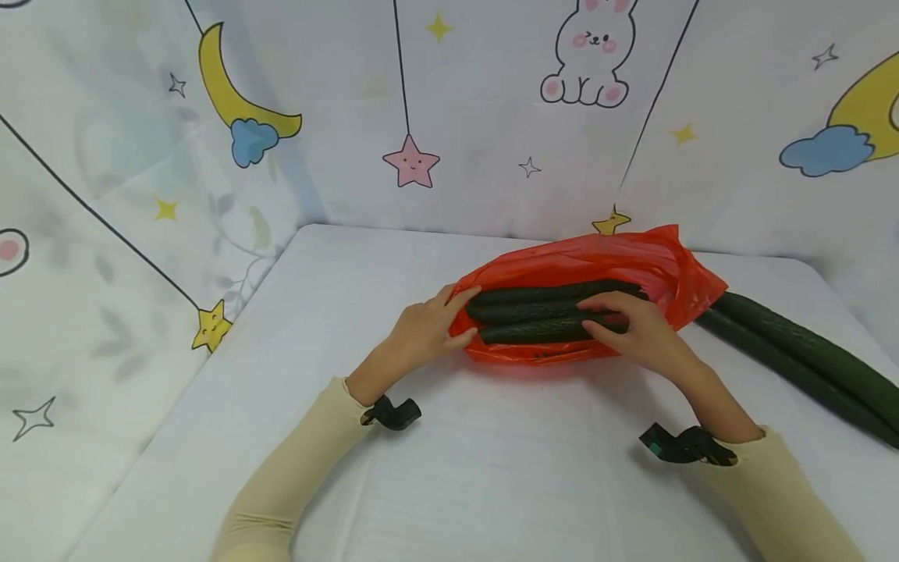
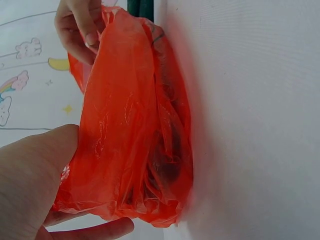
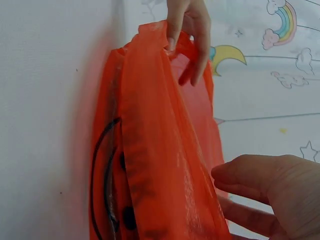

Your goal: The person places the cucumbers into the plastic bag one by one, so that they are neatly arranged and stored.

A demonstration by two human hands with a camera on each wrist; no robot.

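A red plastic bag lies lengthwise across the white table, its upper side open. Inside, three dark green cucumbers lie side by side. At the bag's left end, my left hand has its thumb and fingers spread at the rim, touching the plastic. My right hand reaches over the right part of the opening, thumb and fingers apart above the cucumber ends. In the right wrist view, the right thumb is beside the bag's edge and the other fingertips are partly hidden behind the plastic.
Two more long cucumbers lie on the table at the right, their far ends next to the bag. The white tabletop stretches in front of the bag. Behind it hangs a cloth printed with stars, moons and a rabbit.
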